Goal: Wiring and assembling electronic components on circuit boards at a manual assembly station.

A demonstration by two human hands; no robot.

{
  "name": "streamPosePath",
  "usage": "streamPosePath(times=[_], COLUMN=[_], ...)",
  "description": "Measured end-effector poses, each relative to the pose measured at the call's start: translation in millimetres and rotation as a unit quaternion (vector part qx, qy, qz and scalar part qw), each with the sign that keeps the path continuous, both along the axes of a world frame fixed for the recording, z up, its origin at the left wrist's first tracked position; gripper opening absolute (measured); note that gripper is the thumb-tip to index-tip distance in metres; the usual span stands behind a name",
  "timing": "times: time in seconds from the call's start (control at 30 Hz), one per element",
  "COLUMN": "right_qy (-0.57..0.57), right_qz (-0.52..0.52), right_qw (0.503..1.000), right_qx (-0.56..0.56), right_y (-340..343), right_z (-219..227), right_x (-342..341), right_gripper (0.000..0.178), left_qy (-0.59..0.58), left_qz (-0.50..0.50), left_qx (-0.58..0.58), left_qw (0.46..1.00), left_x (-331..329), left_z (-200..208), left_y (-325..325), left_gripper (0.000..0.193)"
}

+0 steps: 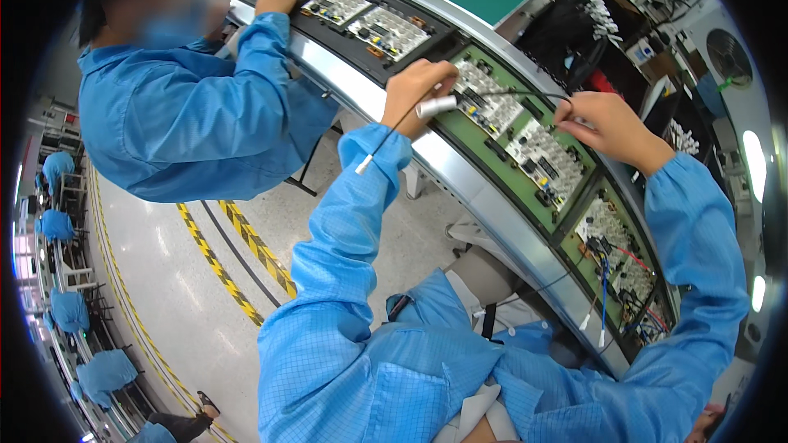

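My left hand (417,89) is closed on a black cable (525,93) above the near edge of a green tray (502,133). One end of the cable hangs past my left wrist, tipped with a small white connector (364,165). A white cylindrical piece (436,107) sits beside that hand; how it is attached I cannot tell. To the right, my right hand (603,125) pinches the cable's other part, so that it arches over the tray. Beneath it lie two white circuit boards, a farther board (484,98) and a nearer board (548,166), crowded with components.
At the left a co-worker in a blue smock (189,115) reaches onto the same line, over black trays (332,37) of boards. A further board (611,234) with red, blue and black wires lies nearer me. A bundle of white-tipped black cables (566,33) is behind the line.
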State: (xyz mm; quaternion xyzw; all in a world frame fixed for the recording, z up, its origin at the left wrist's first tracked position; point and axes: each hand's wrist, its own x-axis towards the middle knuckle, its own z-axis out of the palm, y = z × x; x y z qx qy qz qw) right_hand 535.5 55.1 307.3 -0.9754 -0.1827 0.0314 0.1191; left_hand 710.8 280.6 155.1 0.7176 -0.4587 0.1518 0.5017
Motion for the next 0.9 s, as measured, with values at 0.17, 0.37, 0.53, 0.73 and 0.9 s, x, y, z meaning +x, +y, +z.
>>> streamPosePath(times=[0.17,0.37,0.53,0.73,0.9], right_qy=[0.047,0.043,0.012,0.02,0.014], right_qz=[0.033,0.039,0.057,0.063,0.061], right_qw=[0.997,0.997,0.998,0.997,0.998], right_qx=[0.042,0.042,0.037,0.045,0.031], right_y=[7,5,1,0,-3], right_z=[-18,-37,-56,-63,-67], right_x=[-2,-4,1,4,1], right_gripper=[0.01,0.011,0.009,0.007,0.007], left_qy=[0.01,0.023,0.028,0.037,0.033], left_qz=[0.04,0.054,0.068,0.082,0.091], left_qx=[0.061,0.092,0.068,0.06,0.07], left_qw=[0.997,0.994,0.995,0.994,0.993], left_x=[-4,-12,-14,-12,-9], left_z=[5,11,10,7,5], left_y=[-3,-3,-4,-4,-5], left_gripper=[0.013,0.011,0.01,0.011,0.01])
